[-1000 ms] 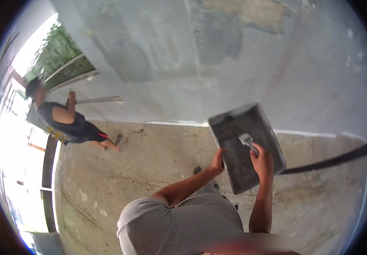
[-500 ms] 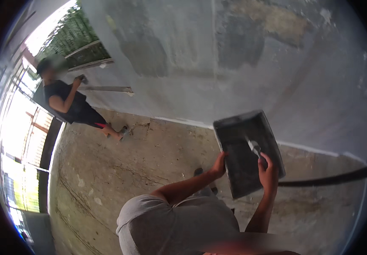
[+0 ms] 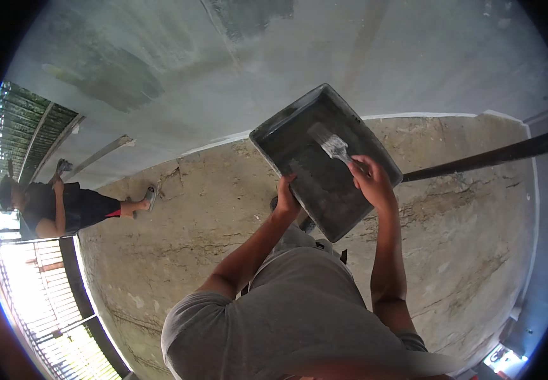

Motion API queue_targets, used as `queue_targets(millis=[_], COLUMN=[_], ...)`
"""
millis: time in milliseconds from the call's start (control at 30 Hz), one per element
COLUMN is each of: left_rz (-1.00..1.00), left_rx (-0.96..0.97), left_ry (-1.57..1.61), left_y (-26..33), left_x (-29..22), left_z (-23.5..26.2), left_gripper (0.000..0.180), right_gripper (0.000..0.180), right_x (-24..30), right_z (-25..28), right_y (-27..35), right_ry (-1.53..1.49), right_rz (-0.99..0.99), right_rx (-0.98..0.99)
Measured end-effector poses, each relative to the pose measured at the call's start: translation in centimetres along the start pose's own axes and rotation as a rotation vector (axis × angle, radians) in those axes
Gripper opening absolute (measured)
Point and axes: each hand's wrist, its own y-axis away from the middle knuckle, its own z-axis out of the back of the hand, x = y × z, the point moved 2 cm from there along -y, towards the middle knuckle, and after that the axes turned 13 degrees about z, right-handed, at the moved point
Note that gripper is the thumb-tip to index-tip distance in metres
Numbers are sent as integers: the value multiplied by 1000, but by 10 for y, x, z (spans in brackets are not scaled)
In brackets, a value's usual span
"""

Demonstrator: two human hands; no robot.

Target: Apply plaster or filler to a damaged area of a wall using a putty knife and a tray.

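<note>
we have a dark, shallow tray (image 3: 343, 218) out in front of us, tilted, above the floor and close to the wall's foot. our left hand (image 3: 288, 197) is closed on the tray's near-left edge, thumb over the rim; we cannot tell how much of the underside it bears. our right hand (image 3: 374, 182) is wrapped round the handle of a flat paintbrush (image 3: 334, 146), its bristles over the tray's interior.

we judge the tray light and fairly stiff, likely plastic, though held by one edge it would want to tip away from us. the rim is our surest hold; the dark, wet-looking inside could be slippery. the paintbrush should be light, its bristles soft, its pale-smeared handle perhaps slick, so we would hold it well back from the bristles.

below us the floor (image 3: 451, 272) is tan, rough and cracked. the wall (image 3: 179, 38) beyond is grey with darker patches, a pale line along its base. a dark bar (image 3: 483, 155) reaches from the right toward the tray. to our left another person (image 3: 83, 209) in dark clothes is near the wall, by a slatted window (image 3: 36, 130) with greenery behind it.
</note>
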Motion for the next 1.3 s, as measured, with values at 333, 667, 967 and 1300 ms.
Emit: queue_targets(millis=[333, 667, 967, 1300], left_rz=[96, 50, 52, 113], left_rx=[0, -17, -6, -29], left_ry=[67, 11, 38, 112], left_y=[17, 5, -1, 10], left_x=[-2, -2, 0, -1], left_z=[-21, -8, -5, -12], left_gripper=[36, 51, 47, 33], right_gripper=[34, 35, 38, 29], right_x=[16, 4, 6, 25], right_z=[5, 17, -18, 9], right_y=[-7, 16, 15, 39], right_ry=[-47, 483, 682, 701], right_rz=[-32, 450, 335, 203], right_rx=[-42, -85, 3, 122])
